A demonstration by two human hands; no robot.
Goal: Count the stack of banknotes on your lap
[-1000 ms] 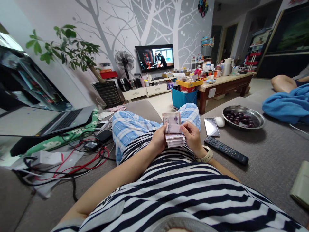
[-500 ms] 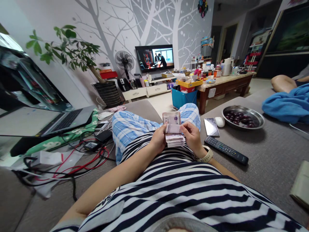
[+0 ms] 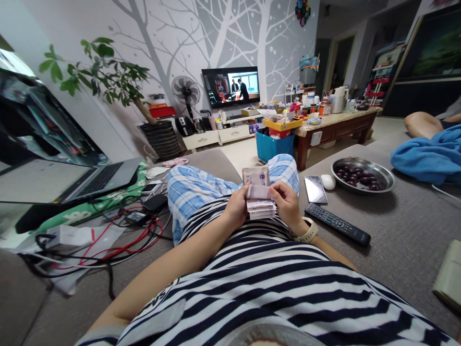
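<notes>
Banknotes (image 3: 258,192) resting bent between two gripping hands

Taking the banknotes as the clock's centre, a laptop (image 3: 104,180) is sitting open at 9 o'clock, with a tangle of cables (image 3: 122,253) spreading between 8 and 9. The left hand (image 3: 237,209) is closing around the bundle's edge from 8 o'clock, its thumb pressing on top. The banknotes are lying above the person's lap, their far part pointing to 12 o'clock, their near ends fanning out in steps toward 6 (how many there are, I cannot tell). The right hand (image 3: 288,202), wearing a pale watch (image 3: 309,230) on its wrist, is pinching the paper from 3 o'clock between thumb and finger. Further out, a phone (image 3: 316,189) and a white mouse (image 3: 328,181) are lying near 3, a remote (image 3: 338,225) is pointing toward 4, and a metal bowl (image 3: 386,179) of dark fruit (image 3: 360,178) is standing beyond.

The step in hand seems to be parting or counting the notes; the next move probably calls for the left hand holding firm and the right thumb separating a single edge without loosening the rest.
</notes>
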